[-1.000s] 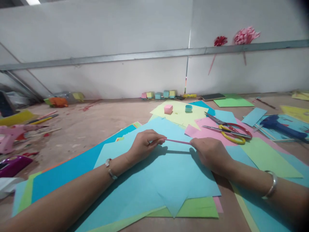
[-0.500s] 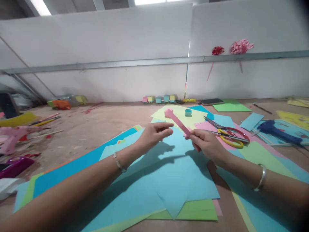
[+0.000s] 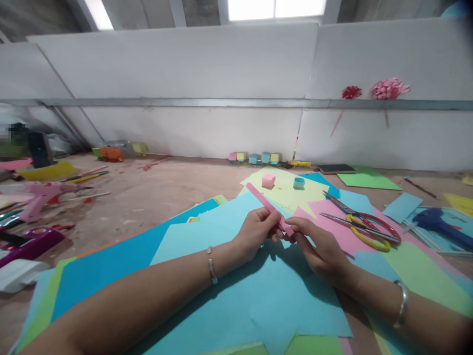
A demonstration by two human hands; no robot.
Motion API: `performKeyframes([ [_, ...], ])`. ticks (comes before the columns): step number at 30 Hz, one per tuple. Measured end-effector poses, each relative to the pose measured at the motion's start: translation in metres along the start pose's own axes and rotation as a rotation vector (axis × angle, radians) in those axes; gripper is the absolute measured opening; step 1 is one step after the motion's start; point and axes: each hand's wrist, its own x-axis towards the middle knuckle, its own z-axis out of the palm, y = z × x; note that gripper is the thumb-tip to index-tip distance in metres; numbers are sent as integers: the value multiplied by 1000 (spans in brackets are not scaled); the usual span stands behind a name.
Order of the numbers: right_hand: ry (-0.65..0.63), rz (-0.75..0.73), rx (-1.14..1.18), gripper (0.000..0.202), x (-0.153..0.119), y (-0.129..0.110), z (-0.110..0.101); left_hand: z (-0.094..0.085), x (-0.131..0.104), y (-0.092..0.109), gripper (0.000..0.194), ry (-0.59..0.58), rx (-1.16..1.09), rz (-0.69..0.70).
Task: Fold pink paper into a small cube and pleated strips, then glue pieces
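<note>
The pink strip [image 3: 260,197] is being held over the blue sheets [image 3: 236,315], its long axis running at a slant: the far end is pointing forward and to the left, and the near end is sitting between the two hands. The left hand [image 3: 256,230] is gripping its nearer part, fingers narrowing around it with the thumb lying on top, so most of the free length is reaching out beyond that hand. The right hand [image 3: 322,246] is lying nearer to the other end, its fingers meeting or almost meeting the tip from the right; whether they are closing on it, I cannot tell. Beyond the strip, the pink box [image 3: 268,181] and the teal box [image 3: 299,183] are resting on the yellow sheet [image 3: 312,192], apart from both hands. To the right, the scissors [image 3: 357,214] are lying near the right hand. Farther left, the bare surface [image 3: 199,177] is showing.
</note>
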Motion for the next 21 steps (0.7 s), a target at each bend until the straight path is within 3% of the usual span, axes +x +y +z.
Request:
performKeyframes([
  [4,50,-171,-111,22,7,3,-1,-1,1,-1,34,1,22,-15],
  [9,36,-166,-87,15,8,5,-3,-1,-1,1,29,-46,39,-53],
  [16,45,-63,-26,15,8,2,-6,1,-6,3,31,-105,70,45],
  [21,62,212,126,8,7,-7,-2,6,-12,3,22,-85,146,84],
])
